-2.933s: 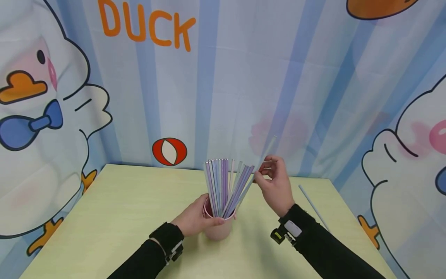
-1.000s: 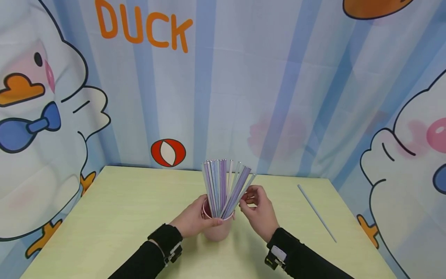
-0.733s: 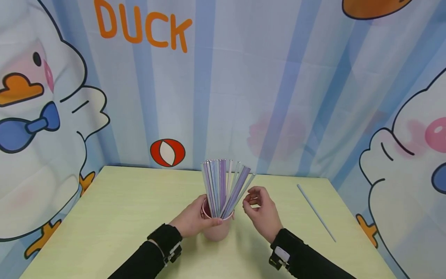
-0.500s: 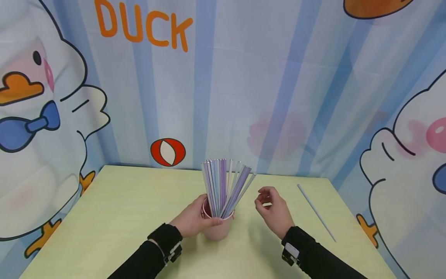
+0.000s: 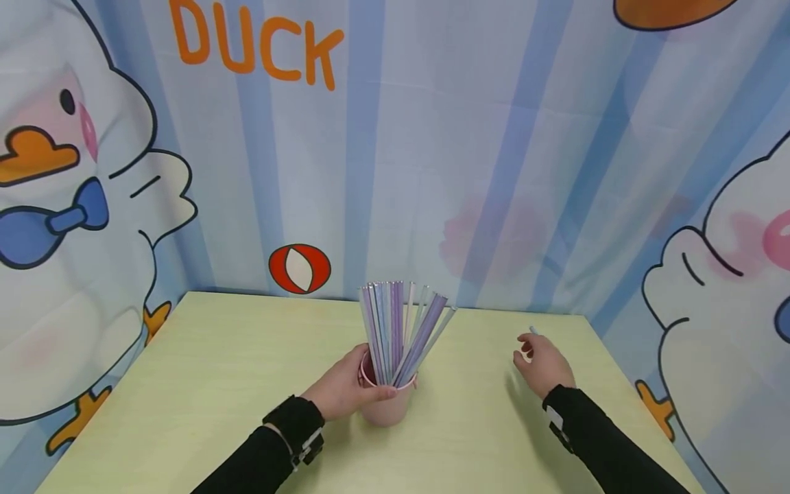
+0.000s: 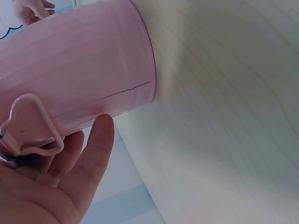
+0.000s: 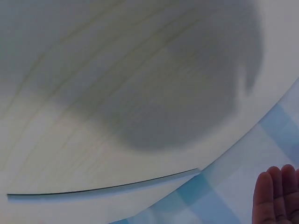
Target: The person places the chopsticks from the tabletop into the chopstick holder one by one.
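Note:
My left hand (image 5: 350,385) grips a small pink metal pail (image 5: 387,407) by its rim, thumb along the near side. In the left wrist view, fingers (image 6: 96,154) lie against the wall of the pail, beside its pink wire handle (image 6: 35,116). A bunch of lilac, blue and clear straws (image 5: 395,336) stands in the pail, several leaning right. On the right of the table, my right hand (image 5: 543,363) hovers with nothing in its loosely bent fingers. One blue straw (image 7: 103,186) lies on the table below it, mostly hidden behind the hand in the head view.
The pale yellow wood-grain table (image 5: 259,343) ends at a back edge against a blue-and-white striped curtain (image 5: 420,158) with duck prints. The right hand's shadow falls on the tabletop.
My right hand put a straw into the pail, let go of it and moved right, over the straw lying on the table. The left hand and pail stayed in place.

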A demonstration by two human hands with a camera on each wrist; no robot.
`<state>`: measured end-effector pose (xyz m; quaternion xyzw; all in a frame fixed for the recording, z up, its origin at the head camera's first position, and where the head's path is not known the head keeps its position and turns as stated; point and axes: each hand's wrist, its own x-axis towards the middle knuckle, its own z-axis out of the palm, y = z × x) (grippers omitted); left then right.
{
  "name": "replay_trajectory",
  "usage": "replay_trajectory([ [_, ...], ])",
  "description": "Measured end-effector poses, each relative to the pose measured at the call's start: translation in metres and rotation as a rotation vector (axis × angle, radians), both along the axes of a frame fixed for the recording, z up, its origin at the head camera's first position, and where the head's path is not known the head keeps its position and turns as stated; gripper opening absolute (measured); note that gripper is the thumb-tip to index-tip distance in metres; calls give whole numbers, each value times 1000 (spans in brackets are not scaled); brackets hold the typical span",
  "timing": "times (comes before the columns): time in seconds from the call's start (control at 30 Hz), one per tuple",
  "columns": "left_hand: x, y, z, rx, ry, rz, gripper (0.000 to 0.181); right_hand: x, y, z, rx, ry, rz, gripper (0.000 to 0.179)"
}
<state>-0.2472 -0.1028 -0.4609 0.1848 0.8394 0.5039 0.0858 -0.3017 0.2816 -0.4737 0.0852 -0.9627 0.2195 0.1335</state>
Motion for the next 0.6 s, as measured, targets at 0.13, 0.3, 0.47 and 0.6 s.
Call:
replay_trajectory([
  [0.13,1,-1,0,13,-9,-5,92,-8,18,-8,89,-24,-43,38],
  [0.3,0,-2,0,13,-17,-2,92,-10,33,-13,141,-101,-103,40],
  [0.47,1,-2,1,15,-22,-1,91,-10,41,-14,211,-129,-131,38],
  [0.6,1,-2,2,21,-24,-5,89,-10,45,-15,266,-156,-142,36],
])
